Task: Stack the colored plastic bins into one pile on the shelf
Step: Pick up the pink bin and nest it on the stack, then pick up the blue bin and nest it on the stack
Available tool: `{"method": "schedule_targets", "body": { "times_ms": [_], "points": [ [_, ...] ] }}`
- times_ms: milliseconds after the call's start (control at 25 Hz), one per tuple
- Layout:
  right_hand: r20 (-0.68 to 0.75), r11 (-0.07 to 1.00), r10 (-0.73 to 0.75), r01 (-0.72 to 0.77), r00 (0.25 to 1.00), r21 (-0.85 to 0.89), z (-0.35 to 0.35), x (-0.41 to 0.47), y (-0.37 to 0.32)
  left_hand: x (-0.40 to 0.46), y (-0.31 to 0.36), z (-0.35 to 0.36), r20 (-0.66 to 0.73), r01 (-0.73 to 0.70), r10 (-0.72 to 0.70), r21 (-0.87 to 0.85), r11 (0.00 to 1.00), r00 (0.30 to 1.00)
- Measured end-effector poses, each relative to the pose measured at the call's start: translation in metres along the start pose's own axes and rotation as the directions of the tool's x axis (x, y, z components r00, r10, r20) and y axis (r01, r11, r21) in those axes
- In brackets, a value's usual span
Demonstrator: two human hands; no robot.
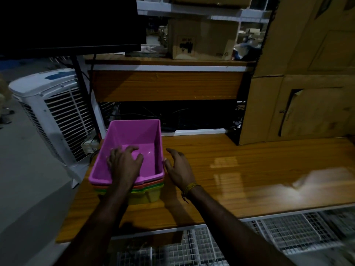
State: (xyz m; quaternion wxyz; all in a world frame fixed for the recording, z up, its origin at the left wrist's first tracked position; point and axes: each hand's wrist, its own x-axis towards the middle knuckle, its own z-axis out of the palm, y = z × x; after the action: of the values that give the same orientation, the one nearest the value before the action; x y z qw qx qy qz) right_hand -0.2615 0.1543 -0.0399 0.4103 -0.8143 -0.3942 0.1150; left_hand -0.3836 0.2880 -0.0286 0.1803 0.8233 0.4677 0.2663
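1. White air cooler (55, 112) stands at left of frame, just beside the shelf's left end; black cables run down behind it.
2. Dark monitor (71, 22) fills the upper left, on a black stand.
3. Cardboard boxes (299, 77) stacked at right, from top of frame down to the wooden shelf (249, 169); they wall off the shelf's right-rear corner.
4. Smaller carton (201, 39) sits on an upper wooden ledge, top centre.
5. Wire mesh panels (288, 231) lie below the shelf's front edge, bottom right.
6. Bins: pink bin (132, 135) is on top of the pile, nested in an orange bin (151, 183), then a green bin (146, 190), w/ a yellow bin (148, 197) at the bottom. Pile sits at the shelf's left end, centre-left of frame.
7. Left hand (124, 162) reaches over the pink bin's near rim, palm down, fingers spread & relaxed inside it; whether they touch the floor of the bin can't be told.
8. Right hand (178, 167) is just beside the pink bin's right wall, fingers loose & apart, thumb tip at the rim; grips nothing. Thread band (190, 188) on that wrist.
9. Both forearms stretch in from bottom of frame, hands apart w/ the bin wall between them.
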Motion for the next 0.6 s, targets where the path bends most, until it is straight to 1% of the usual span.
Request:
{"method": "schedule_targets", "body": {
  "times_ms": [120,200,280,400,600],
  "points": [
    [-0.077,0.999,0.029,-0.032,0.997,-0.032,-0.032,-0.006,0.036,-0.011,0.052,0.027,0.019,-0.155,0.157,-0.077,0.985,0.987],
    [-0.124,0.997,0.047,-0.053,0.991,-0.047,-0.058,-0.010,0.062,-0.023,0.090,0.049,0.042,-0.210,0.217,-0.140,0.968,0.975],
    [-0.170,0.995,0.076,-0.084,0.983,-0.044,-0.088,-0.014,0.091,-0.037,0.124,0.076,0.088,-0.244,0.264,-0.191,0.951,0.960],
    [-0.247,0.991,0.116,-0.130,0.962,-0.040,-0.135,-0.024,0.139,-0.061,0.177,0.121,0.167,-0.290,0.326,-0.205,0.935,0.931],
    [-0.320,0.967,0.233,-0.254,0.918,-0.024,-0.220,-0.049,0.225,-0.112,0.277,0.187,0.271,-0.277,0.334,-0.229,0.933,0.903]
  ]
}}
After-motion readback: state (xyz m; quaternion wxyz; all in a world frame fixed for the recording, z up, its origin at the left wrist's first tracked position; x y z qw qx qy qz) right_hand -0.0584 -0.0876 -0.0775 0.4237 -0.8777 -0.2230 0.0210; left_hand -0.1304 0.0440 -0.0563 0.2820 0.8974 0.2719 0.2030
